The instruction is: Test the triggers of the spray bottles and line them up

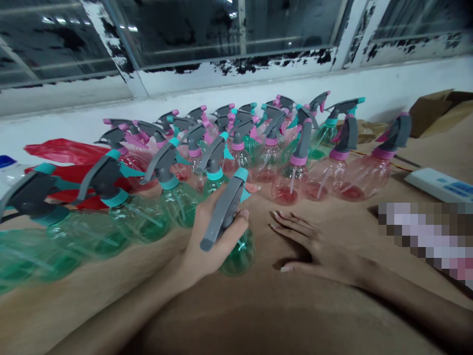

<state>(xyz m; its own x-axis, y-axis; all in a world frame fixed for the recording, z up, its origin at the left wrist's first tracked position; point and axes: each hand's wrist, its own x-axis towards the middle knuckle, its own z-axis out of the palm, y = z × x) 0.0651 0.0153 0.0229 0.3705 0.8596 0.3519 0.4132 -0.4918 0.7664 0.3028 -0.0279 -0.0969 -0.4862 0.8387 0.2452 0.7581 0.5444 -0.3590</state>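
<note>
My left hand (216, 231) is wrapped round the neck of a green spray bottle (240, 254) that stands on the brown tabletop (258, 310). Its grey trigger head has a teal nozzle and tilts up past my thumb; my palm and fingers hide the collar. To the right, my right hand (308, 241) rests on the table with fingers spread, holding nothing. Just beyond it stands a pink spray bottle (290, 185) with a grey head and pink collar. Close by my left hand is another green spray bottle (181, 204) with a teal collar.
Several more green and pink spray bottles crowd the table toward the white wall (229, 84). A red plastic bag (66, 153) lies behind the left ones. At right are a white box (438, 185), an open cardboard box (439, 111) and a blurred-out patch (432, 236).
</note>
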